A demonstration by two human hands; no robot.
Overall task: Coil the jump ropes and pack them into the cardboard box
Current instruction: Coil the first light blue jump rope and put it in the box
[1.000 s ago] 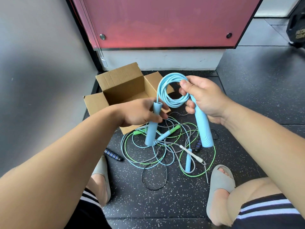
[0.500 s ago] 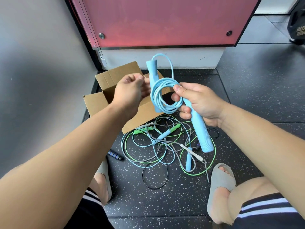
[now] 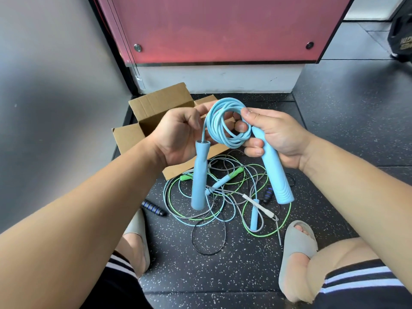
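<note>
A light blue jump rope (image 3: pixel 225 123) is wound into a small coil held between both hands above the floor. My right hand (image 3: pixel 276 137) grips one blue handle (image 3: pixel 275 172) together with the coil, thumb pressed on top. My left hand (image 3: pixel 178 137) pinches the cord near the coil, and the second blue handle (image 3: pixel 199 177) hangs straight down from it. An open cardboard box (image 3: pixel 156 112) stands on the floor just behind my hands. Below them lies a tangle of loose jump ropes (image 3: pixel 220 197) in green, grey, blue and black.
A black and blue foam handle (image 3: pixel 153 207) lies left of the tangle. My two feet in grey slides (image 3: pixel 296 248) flank the pile on dark speckled flooring. A red panel (image 3: pixel 223 27) and a grey wall close in the back and left.
The second handle, raised above the coil half a second ago, now hangs down from my left hand. The coil has gained another turn and sits between both hands.
</note>
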